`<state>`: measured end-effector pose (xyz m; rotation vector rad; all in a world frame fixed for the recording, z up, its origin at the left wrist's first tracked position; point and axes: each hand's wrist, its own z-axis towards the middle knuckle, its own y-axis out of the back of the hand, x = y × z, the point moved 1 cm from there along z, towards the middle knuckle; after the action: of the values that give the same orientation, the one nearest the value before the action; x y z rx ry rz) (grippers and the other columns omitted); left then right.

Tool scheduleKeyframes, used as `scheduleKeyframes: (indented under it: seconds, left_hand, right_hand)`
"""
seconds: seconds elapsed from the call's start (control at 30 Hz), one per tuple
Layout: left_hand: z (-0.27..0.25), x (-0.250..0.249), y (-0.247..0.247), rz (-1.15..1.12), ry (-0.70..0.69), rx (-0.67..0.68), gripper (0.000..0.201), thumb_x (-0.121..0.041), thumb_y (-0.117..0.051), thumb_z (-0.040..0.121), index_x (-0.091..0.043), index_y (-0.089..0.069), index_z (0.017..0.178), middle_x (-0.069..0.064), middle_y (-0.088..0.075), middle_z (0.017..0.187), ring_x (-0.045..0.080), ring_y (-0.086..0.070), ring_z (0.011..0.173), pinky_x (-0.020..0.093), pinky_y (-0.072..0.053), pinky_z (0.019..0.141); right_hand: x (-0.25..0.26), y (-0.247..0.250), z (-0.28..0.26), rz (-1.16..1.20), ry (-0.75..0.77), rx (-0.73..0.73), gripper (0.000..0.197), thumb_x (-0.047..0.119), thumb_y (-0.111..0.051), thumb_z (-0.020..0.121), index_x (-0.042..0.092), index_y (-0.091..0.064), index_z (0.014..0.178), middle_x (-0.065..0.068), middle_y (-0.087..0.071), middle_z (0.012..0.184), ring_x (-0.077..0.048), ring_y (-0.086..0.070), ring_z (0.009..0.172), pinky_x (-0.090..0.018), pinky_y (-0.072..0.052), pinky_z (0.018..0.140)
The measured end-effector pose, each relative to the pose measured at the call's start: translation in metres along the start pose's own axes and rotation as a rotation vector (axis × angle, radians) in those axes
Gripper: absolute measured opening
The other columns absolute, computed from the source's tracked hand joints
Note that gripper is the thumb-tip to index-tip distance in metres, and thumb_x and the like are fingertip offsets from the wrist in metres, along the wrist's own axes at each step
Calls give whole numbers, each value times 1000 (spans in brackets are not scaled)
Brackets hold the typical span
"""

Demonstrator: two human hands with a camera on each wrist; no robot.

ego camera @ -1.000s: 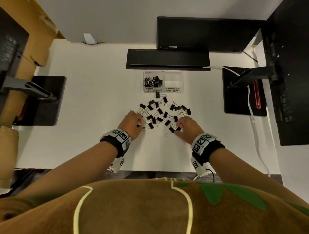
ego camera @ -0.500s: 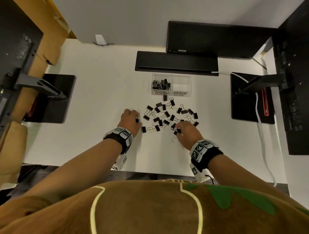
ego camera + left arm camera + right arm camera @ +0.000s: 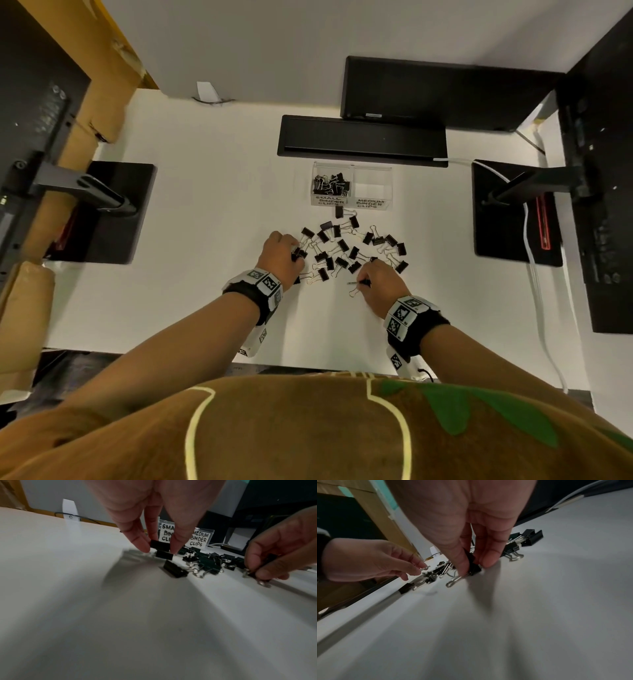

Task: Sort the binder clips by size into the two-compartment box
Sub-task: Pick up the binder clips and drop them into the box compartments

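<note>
Several black binder clips lie scattered on the white desk in front of a clear two-compartment box. Its left half, labelled SMALL BINDER CLIPS, holds a heap of clips; the right half, labelled MEDIUM BINDER CLIPS, looks bare. At the pile's left edge my left hand pinches a black clip between thumb and finger just above the desk. My right hand at the pile's near right edge pinches another black clip whose wire handle touches the desk.
A black keyboard lies behind the box, with a monitor further back. Black monitor-stand bases sit at the left and right. A white cable runs down the right side. The desk's front edge is close to my wrists.
My left hand has shifted slightly left and lifted a clip off the pile's edge. My right hand has drawn back a little toward me with its clip. The head view has tilted.
</note>
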<state>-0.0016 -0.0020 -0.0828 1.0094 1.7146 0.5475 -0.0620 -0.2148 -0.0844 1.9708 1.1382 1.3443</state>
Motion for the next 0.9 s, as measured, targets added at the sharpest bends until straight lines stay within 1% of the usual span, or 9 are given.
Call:
scheduleKeyframes:
  seconds: [0.2, 0.3, 0.37, 0.5, 0.57, 0.67, 0.73, 0.8, 0.9]
  left_hand:
    - [1, -10, -9, 45, -12, -10, 33, -17, -59, 87, -5, -52, 117, 16, -45, 120, 30, -49, 109, 38, -49, 86]
    - [3, -13, -10, 103, -15, -4, 31, -18, -57, 88, -4, -51, 115, 16, -47, 118, 31, -49, 109, 40, -49, 83]
    - [4, -14, -10, 128, -11, -2, 30, -19, -56, 89, -4, -50, 114, 16, -48, 118, 30, -49, 109, 40, -48, 82]
    - [7, -14, -9, 127, -23, 10, 29, -20, -55, 89, -3, -52, 112, 15, -50, 116, 29, -49, 109, 39, -47, 83]
    - [8, -15, -7, 121, -32, 17, 28, -20, -56, 88, -4, -53, 111, 14, -51, 115, 29, -50, 109, 40, -49, 86]
    - [10, -19, -1, 67, -41, -4, 27, -20, -58, 87, -5, -55, 109, 13, -52, 112, 28, -51, 106, 39, -49, 86]
    - [12, -25, 6, 32, -71, -19, 26, -20, -59, 86, -7, -56, 108, 12, -52, 110, 26, -52, 104, 37, -49, 85]
    - [14, -36, 12, 24, -151, -30, 24, -19, -60, 85, -9, -56, 107, 9, -53, 108, 23, -52, 101, 34, -48, 83]
    - [24, -63, 21, 60, -281, -5, 21, -18, -59, 86, -11, -55, 106, 7, -53, 107, 19, -51, 99, 29, -45, 84]
  right_hand:
    - [14, 33, 17, 124, -74, -57, 8, 19, -56, 91, 13, -59, 96, 2, -57, 88, -12, -56, 76, -15, -40, 59]
    - [25, 70, 42, 232, -106, -152, 13, 19, -55, 92, 13, -59, 103, 2, -58, 94, -15, -60, 84, -23, -53, 74]
    - [28, 93, 64, 245, -125, -232, 17, 18, -56, 92, 12, -60, 107, 0, -58, 98, -16, -59, 88, -25, -53, 81]
    - [35, 118, 103, 155, -157, -253, 17, 15, -56, 91, 10, -60, 107, 1, -54, 86, -16, -53, 84, -22, -44, 70]
    - [35, 120, 113, 126, -169, -236, 12, 12, -55, 90, 12, -62, 100, -5, -59, 92, -17, -53, 83, -22, -43, 65]
    - [32, 117, 116, 151, -166, -212, 22, 11, -56, 89, 10, -63, 110, -9, -63, 112, -20, -60, 95, -24, -46, 78]
    - [29, 118, 112, 169, -144, -227, 25, 11, -54, 90, 9, -63, 113, -10, -63, 116, -22, -60, 104, -26, -46, 86]
    - [22, 122, 105, 189, -135, -284, 22, 12, -52, 90, 9, -65, 108, -10, -64, 114, -21, -60, 102, -24, -44, 83]
    - [0, 119, 89, 211, -193, -315, 19, 12, -50, 91, 11, -66, 100, -8, -66, 107, -16, -57, 88, -24, -43, 76]
